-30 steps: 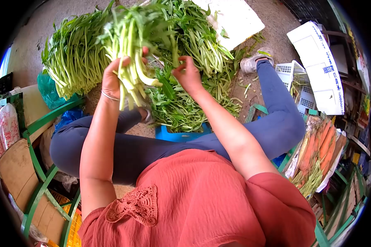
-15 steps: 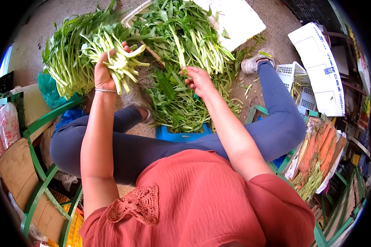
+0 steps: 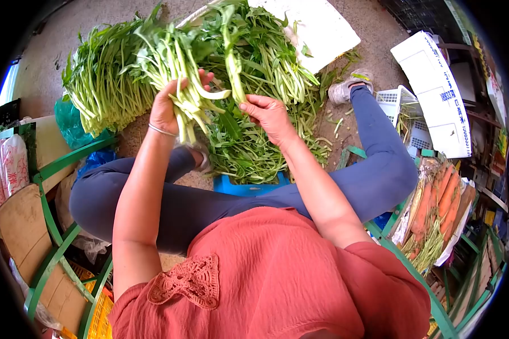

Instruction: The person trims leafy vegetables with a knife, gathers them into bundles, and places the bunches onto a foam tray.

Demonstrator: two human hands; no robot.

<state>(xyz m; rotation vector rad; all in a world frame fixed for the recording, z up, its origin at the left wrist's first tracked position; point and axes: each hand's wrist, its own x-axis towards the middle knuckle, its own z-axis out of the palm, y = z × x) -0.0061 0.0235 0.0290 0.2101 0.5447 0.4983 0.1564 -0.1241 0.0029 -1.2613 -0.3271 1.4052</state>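
My left hand (image 3: pixel 167 107) is closed around a loose bunch of pale-stemmed leafy greens (image 3: pixel 181 62), their cut ends pointing toward me. A single thick stalk (image 3: pixel 232 70) is pinched between the thumb and fingers of my right hand (image 3: pixel 268 116), its leaves pointing away, close to the bunch. Beyond my right hand lies a pile of the same greens (image 3: pixel 291 70), stems toward me. To the left a large, neatly lined-up bundle (image 3: pixel 104 85) rests beside my left hand. Below my hands, loose leaves and stem bits (image 3: pixel 246 150) fill a blue crate (image 3: pixel 251 188).
A white foam sheet (image 3: pixel 319 31) lies beyond the greens. At the right are a white printed board (image 3: pixel 438 96), a white plastic basket (image 3: pixel 393 101) and several carrots (image 3: pixel 435 203). Green-framed chairs (image 3: pixel 42 220) flank me, with a green plastic bag (image 3: pixel 76 124) at the left.
My left hand has moved right with its bunch, nearer the middle. My right hand has come slightly left and now holds a stalk lifted beside the bunch.
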